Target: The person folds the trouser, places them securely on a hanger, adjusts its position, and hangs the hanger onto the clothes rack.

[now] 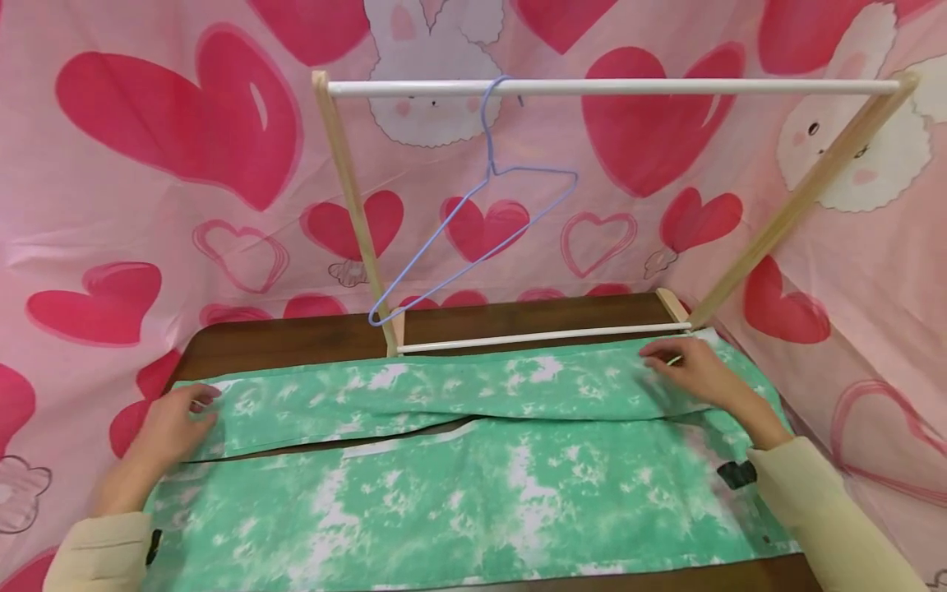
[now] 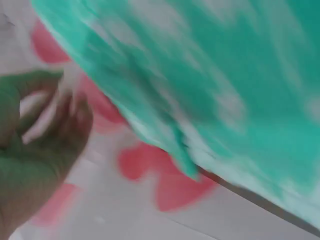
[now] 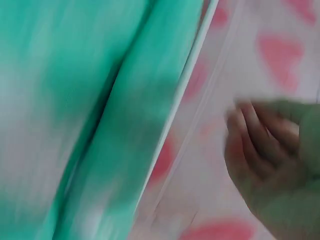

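Observation:
A green cloth with white tie-dye blotches lies spread across the table. Its far part is a narrow strip, with a slit-like gap between it and the wider near part. Above the strip's left end is my left hand, fingers loosely bent and holding nothing. My right hand hovers over the right end, its fingers also loosely curled around nothing. Both wrist views, though blurred, show the left hand and the right hand apart from the cloth.
Behind the cloth stands a rack with wooden legs and a white top rail. A blue hanger hangs from the rail. Dark brown tabletop shows at the back. Pink heart-patterned fabric surrounds the table.

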`<state>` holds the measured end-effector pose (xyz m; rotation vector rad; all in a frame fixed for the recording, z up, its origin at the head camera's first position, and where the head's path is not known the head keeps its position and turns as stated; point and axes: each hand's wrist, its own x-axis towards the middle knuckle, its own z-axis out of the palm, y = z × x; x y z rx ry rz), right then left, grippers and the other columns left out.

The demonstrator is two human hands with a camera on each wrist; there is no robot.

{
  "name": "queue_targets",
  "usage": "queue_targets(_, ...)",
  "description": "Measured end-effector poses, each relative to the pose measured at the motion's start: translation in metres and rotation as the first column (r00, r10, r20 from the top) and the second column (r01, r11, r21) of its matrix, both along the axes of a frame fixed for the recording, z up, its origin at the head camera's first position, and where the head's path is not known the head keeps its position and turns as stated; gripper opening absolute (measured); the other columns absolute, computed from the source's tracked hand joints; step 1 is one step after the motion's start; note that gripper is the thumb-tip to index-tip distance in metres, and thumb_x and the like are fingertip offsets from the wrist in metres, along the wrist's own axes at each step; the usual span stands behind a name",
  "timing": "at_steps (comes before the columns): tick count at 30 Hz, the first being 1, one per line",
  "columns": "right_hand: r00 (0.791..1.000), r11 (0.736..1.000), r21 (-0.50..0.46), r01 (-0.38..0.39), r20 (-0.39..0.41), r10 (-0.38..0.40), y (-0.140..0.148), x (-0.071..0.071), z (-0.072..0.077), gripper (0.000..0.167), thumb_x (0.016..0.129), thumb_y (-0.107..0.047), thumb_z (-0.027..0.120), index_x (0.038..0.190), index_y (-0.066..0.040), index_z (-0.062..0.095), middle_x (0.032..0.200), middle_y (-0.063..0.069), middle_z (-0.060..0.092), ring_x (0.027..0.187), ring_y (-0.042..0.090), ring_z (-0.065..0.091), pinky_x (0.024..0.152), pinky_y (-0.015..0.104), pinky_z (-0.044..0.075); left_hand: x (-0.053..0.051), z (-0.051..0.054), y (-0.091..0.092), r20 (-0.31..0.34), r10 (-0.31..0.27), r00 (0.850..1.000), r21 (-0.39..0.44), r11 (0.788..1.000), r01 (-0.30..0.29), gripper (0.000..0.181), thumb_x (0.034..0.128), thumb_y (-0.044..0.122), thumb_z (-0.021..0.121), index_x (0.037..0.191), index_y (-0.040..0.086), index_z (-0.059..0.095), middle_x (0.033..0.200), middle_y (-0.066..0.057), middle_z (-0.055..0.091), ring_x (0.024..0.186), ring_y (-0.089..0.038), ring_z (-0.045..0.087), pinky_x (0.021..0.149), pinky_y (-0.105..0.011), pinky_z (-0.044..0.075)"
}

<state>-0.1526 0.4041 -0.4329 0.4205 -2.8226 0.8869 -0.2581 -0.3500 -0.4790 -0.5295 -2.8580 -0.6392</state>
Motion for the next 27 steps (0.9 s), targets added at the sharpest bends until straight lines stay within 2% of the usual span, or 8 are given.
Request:
queue_targets(2, 0.974, 0.982, -0.048, -0.182, 0.127, 0.186, -0.035, 0.004, -0.001, 0.018, 0.097, -0.007, 0.068, 0.112, 0.000, 0.075, 0.105, 0.015, 0.076, 0.084, 0.013, 0.071, 0.069, 0.023, 0.055, 0.008, 0.003, 0.026, 0.020, -0.130, 0.991, 0.015, 0.991, 0.130, 0.019, 0.0802, -0.006, 0.077, 0.097, -0.003, 0.070, 0.086, -0.011, 0.069, 0.075, -0.023, 0.066, 0.064, -0.036, 0.054)
queue_targets(4, 0.914, 0.946, -0.097, -0.311, 0.243, 0.325, -0.065, 0.007, -0.007, 0.023, 0.100, -0.012, 0.065, 0.117, 0.000, 0.074, 0.111, 0.015, 0.075, 0.093, 0.015, 0.072, 0.074, 0.025, 0.057, 0.016, 0.005, 0.054, 0.074, -0.235, 0.969, 0.036, 0.972, 0.233, 0.014, 0.0829, -0.004, 0.077, 0.093, 0.005, 0.072, 0.084, 0.001, 0.069, 0.072, -0.008, 0.062, 0.062, -0.028, 0.053)
queue_targets(6, 0.864, 0.908, -0.115, -0.404, 0.280, 0.420, -0.089, 0.009, -0.017, 0.024, 0.101, -0.011, 0.063, 0.121, 0.000, 0.072, 0.116, 0.015, 0.074, 0.099, 0.018, 0.072, 0.077, 0.027, 0.057, 0.024, 0.008, 0.078, 0.121, -0.315, 0.941, 0.057, 0.949, 0.310, 0.014, 0.0844, -0.001, 0.078, 0.089, 0.011, 0.073, 0.082, 0.008, 0.067, 0.072, -0.001, 0.057, 0.063, -0.027, 0.052)
queue_targets(8, 0.847, 0.889, -0.084, -0.450, 0.276, 0.455, -0.108, 0.009, -0.028, 0.026, 0.101, -0.009, 0.062, 0.124, 0.000, 0.070, 0.119, 0.014, 0.073, 0.105, 0.021, 0.071, 0.082, 0.030, 0.058, 0.030, 0.011, 0.098, 0.160, -0.363, 0.918, 0.054, 0.932, 0.359, 0.015, 0.0849, 0.002, 0.079, 0.085, 0.015, 0.072, 0.079, 0.012, 0.064, 0.071, 0.002, 0.055, 0.063, -0.026, 0.051)
queue_targets(11, 0.880, 0.901, 0.020, -0.434, 0.226, 0.419, -0.126, 0.009, -0.042, 0.030, 0.100, -0.004, 0.061, 0.130, 0.000, 0.067, 0.123, 0.014, 0.070, 0.106, 0.023, 0.069, 0.085, 0.035, 0.057, 0.035, 0.011, 0.123, 0.192, -0.416, 0.889, 0.016, 0.907, 0.421, 0.016, 0.0849, 0.006, 0.081, 0.084, 0.018, 0.071, 0.081, 0.014, 0.062, 0.073, 0.000, 0.054, 0.066, -0.027, 0.051)
queue_targets(17, 0.968, 0.940, 0.233, -0.249, 0.087, 0.235, -0.142, 0.007, -0.053, 0.031, 0.097, -0.003, 0.066, 0.128, -0.004, 0.067, 0.120, 0.009, 0.068, 0.103, 0.022, 0.067, 0.086, 0.040, 0.056, 0.043, 0.000, 0.158, 0.236, -0.433, 0.870, -0.066, 0.886, 0.459, 0.014, 0.0856, 0.013, 0.082, 0.095, 0.017, 0.073, 0.093, 0.008, 0.064, 0.086, -0.011, 0.064, 0.076, -0.033, 0.056)
queue_targets(22, 0.986, 0.925, 0.356, -0.133, -0.048, 0.160, -0.153, 0.002, -0.058, 0.025, 0.092, -0.005, 0.074, 0.116, -0.005, 0.070, 0.105, 0.006, 0.065, 0.087, 0.020, 0.066, 0.072, 0.034, 0.056, 0.048, -0.006, 0.172, 0.209, -0.416, 0.885, -0.142, 0.882, 0.449, 0.016, 0.0859, 0.011, 0.081, 0.097, 0.015, 0.071, 0.094, 0.004, 0.062, 0.085, -0.015, 0.063, 0.072, -0.033, 0.055)
queue_targets(27, 0.978, 0.898, 0.439, -0.023, -0.176, 0.112, -0.160, -0.005, -0.065, 0.024, 0.085, -0.009, 0.083, 0.104, -0.007, 0.068, 0.092, 0.003, 0.058, 0.075, 0.018, 0.061, 0.056, 0.030, 0.049, 0.050, -0.011, 0.178, 0.158, -0.431, 0.888, -0.173, 0.874, 0.455, 0.013, 0.0857, 0.007, 0.080, 0.094, 0.011, 0.071, 0.090, 0.001, 0.061, 0.079, -0.014, 0.061, 0.067, -0.031, 0.053)
